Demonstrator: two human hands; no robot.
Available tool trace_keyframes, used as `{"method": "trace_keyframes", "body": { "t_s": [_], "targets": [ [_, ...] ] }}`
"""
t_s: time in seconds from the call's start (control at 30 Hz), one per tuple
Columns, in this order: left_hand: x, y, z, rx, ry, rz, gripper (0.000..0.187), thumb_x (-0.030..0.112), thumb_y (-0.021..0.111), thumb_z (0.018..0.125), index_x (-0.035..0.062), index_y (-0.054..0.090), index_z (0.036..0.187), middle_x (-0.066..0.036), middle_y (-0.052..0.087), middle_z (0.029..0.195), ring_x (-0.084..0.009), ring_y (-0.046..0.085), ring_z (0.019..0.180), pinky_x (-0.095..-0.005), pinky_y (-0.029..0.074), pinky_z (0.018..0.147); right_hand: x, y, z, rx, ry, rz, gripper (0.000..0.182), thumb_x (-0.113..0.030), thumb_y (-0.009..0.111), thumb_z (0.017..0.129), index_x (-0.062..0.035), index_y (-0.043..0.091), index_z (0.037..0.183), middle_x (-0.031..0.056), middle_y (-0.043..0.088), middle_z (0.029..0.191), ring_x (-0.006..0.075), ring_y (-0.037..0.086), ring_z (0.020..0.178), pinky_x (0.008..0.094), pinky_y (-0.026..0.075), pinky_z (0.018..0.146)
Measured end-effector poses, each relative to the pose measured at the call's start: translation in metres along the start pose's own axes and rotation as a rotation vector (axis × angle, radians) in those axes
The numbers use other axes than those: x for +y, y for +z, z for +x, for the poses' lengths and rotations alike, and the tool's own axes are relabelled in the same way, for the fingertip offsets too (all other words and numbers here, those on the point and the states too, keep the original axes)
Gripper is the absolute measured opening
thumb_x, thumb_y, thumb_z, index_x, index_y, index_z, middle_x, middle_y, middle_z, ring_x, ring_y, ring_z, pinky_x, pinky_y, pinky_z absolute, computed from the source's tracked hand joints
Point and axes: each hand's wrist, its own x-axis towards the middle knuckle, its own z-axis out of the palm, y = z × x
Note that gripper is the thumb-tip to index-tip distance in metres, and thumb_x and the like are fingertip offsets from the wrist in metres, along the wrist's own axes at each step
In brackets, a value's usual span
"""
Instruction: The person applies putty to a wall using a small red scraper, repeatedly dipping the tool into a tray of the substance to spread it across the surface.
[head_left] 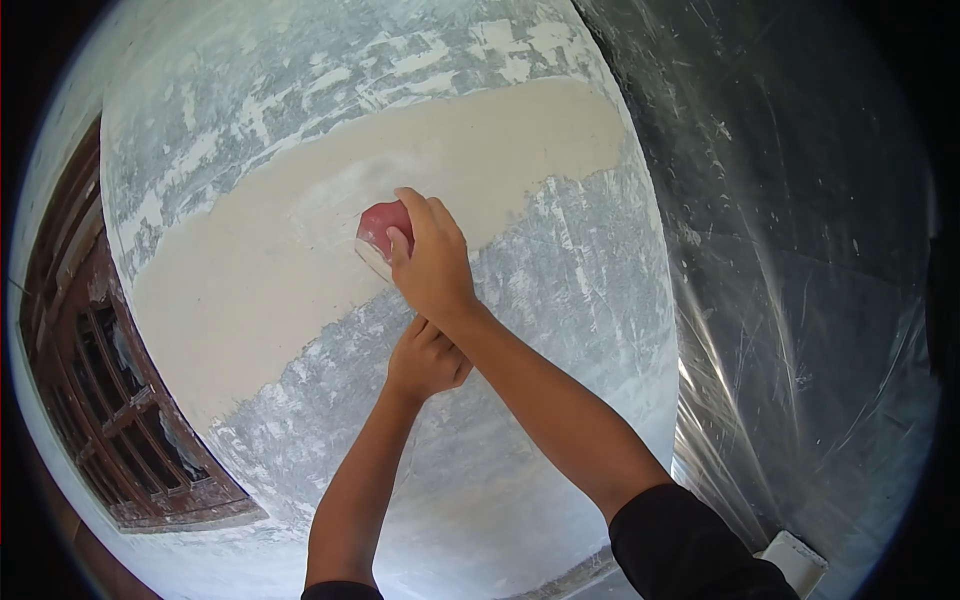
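Note:
My right hand (pixel 436 255) is closed around a red sanding block (pixel 383 226) with a pale lower edge. The block rests against a smooth beige plaster patch (pixel 270 250) on the wall, beside a whitish, dusty-looking spot. Just below, my left hand (pixel 430 358) is curled into a fist against the underside of my right wrist. My right wrist partly covers its fingers, so I cannot see what, if anything, they hold.
Grey, streaky wall (pixel 560 270) surrounds the beige band. A brown wooden window frame with bars (pixel 130 410) is on the left. Dark plastic sheeting (pixel 790 300) hangs along the right side. Near the lower right is a white container-like object (pixel 797 562).

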Motion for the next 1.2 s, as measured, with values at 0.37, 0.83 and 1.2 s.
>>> {"method": "trace_keyframes", "body": {
  "t_s": [0.37, 0.83, 1.2],
  "targets": [
    [0.007, -0.006, 0.008, 0.011, 0.031, 0.134, 0.043, 0.008, 0.061, 0.072, 0.0022, 0.071, 0.113, -0.006, 0.070, 0.122, -0.0275, 0.062, 0.112, -0.0400, 0.050, 0.092, 0.054, -0.097, 0.019, 0.309, 0.003, -0.297, 0.042, 0.000, 0.069, 0.083, 0.0041, 0.058, 0.124, 0.0236, 0.063, 0.107, 0.0414, 0.063, 0.098, 0.0453, 0.051, 0.086],
    [0.005, -0.004, 0.007, 0.003, 0.036, 0.143, 0.044, 0.010, 0.060, 0.072, 0.0031, 0.071, 0.114, -0.006, 0.068, 0.126, -0.0281, 0.062, 0.112, -0.0410, 0.049, 0.093, 0.070, -0.109, 0.015, 0.377, 0.029, -0.339, 0.045, -0.001, 0.069, 0.083, 0.0044, 0.056, 0.126, 0.0235, 0.062, 0.107, 0.0422, 0.062, 0.099, 0.0457, 0.050, 0.087],
    [0.005, -0.004, 0.006, 0.011, 0.035, 0.142, 0.043, 0.009, 0.061, 0.072, 0.0035, 0.072, 0.113, -0.006, 0.069, 0.125, -0.0277, 0.062, 0.112, -0.0408, 0.049, 0.093, 0.089, -0.128, 0.011, 0.384, 0.083, -0.364, 0.043, 0.001, 0.069, 0.082, 0.0061, 0.059, 0.123, 0.0255, 0.064, 0.111, 0.0404, 0.063, 0.103, 0.0436, 0.051, 0.091]
  ]
}}
